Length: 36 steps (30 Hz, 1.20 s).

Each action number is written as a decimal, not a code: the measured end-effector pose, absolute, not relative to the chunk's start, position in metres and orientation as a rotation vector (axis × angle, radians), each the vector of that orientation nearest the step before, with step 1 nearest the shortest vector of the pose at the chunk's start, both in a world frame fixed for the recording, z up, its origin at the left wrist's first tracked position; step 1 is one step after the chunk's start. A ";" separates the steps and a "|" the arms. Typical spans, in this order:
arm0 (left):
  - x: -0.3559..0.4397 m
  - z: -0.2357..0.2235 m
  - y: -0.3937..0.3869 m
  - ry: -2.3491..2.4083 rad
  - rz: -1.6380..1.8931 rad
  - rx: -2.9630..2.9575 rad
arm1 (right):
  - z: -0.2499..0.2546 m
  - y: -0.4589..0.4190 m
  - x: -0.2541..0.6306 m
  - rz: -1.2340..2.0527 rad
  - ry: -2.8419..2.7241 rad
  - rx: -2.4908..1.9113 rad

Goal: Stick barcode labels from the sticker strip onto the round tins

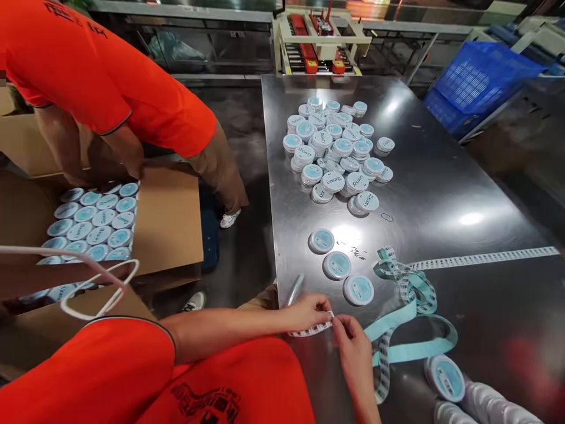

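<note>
My left hand and my right hand pinch a white printed label strip at the near edge of the steel table. The strip runs into a loose tangle of teal and white label tape, and a long straight length stretches off to the right. Three round tins with pale blue lids lie apart just beyond my hands, the nearest close to the tangle. A silver tube lies by my left hand. Farther off sits a heaped pile of similar tins.
A co-worker in an orange shirt bends over an open cardboard box packed with tins at the left. A white strap hangs near it. Several tins lie at the lower right. A blue plastic crate and a conveyor machine stand behind.
</note>
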<state>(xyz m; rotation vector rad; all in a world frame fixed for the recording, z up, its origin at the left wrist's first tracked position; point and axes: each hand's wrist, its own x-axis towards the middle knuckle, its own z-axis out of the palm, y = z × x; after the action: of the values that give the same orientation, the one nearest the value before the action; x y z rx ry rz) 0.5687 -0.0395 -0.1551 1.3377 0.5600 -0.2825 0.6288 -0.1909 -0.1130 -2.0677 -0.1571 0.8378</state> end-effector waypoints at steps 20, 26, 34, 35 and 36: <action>0.606 -0.186 -0.039 0.203 -0.393 1.936 | -0.156 -0.217 0.709 0.589 0.177 -2.118; 0.635 -0.196 -0.046 -0.364 -0.155 2.409 | -0.184 -0.218 0.743 0.663 0.151 -2.102; 0.631 -0.208 -0.053 -0.490 -0.035 2.653 | -0.191 -0.219 0.742 0.750 0.098 -2.196; 0.631 -0.208 -0.053 -0.494 -0.031 2.660 | -0.191 -0.219 0.742 0.753 0.091 -2.198; 0.631 -0.209 -0.053 -0.500 -0.026 2.667 | -0.190 -0.219 0.742 0.756 0.087 -2.199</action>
<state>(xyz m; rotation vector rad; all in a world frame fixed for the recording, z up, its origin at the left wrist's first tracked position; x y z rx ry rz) 0.6312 -0.0528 -0.2088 2.6670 -0.5000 -0.0263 0.7425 -0.2193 -0.1905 -2.1992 0.0869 0.7564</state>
